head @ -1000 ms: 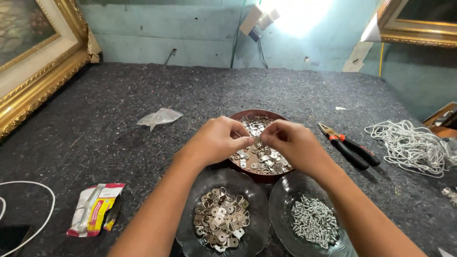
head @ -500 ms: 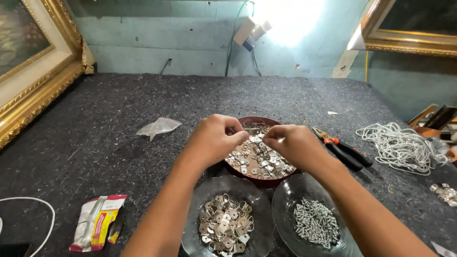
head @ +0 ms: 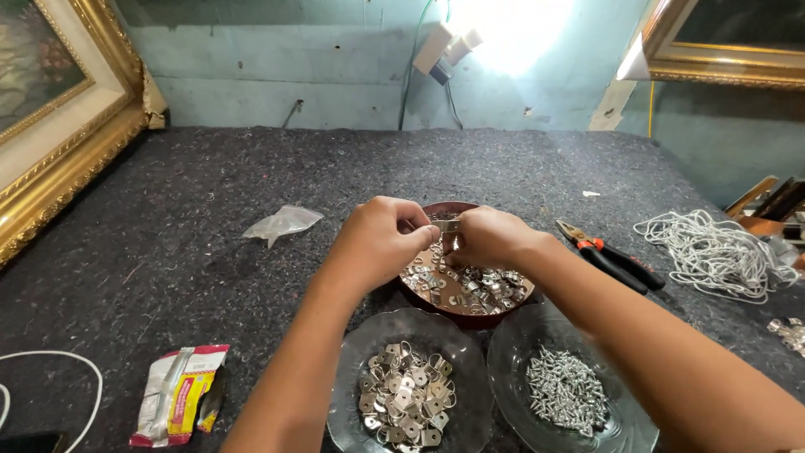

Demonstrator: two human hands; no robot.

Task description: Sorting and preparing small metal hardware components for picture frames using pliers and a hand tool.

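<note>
My left hand (head: 381,239) and my right hand (head: 486,236) meet over a dark red bowl (head: 470,312) full of small metal hanger parts (head: 470,283). Between the fingertips of both hands sits one small silver metal piece (head: 449,226). Nearer to me stand two clear glass dishes: the left dish (head: 344,394) holds several D-ring hanger plates (head: 407,401), the right dish (head: 507,361) holds a heap of small screws (head: 566,390). My forearms cross over the dishes' near edges.
Red-handled pliers (head: 608,256) and a bundle of white cord (head: 713,252) lie at the right. A crumpled clear plastic bag (head: 283,223) lies left of the bowl, a red-and-yellow packet (head: 176,393) at lower left. Gold picture frames (head: 63,143) lean at left and upper right.
Both hands have lifted slightly over the red bowl and closed together on a small metal piece. The camera has tilted a little.
</note>
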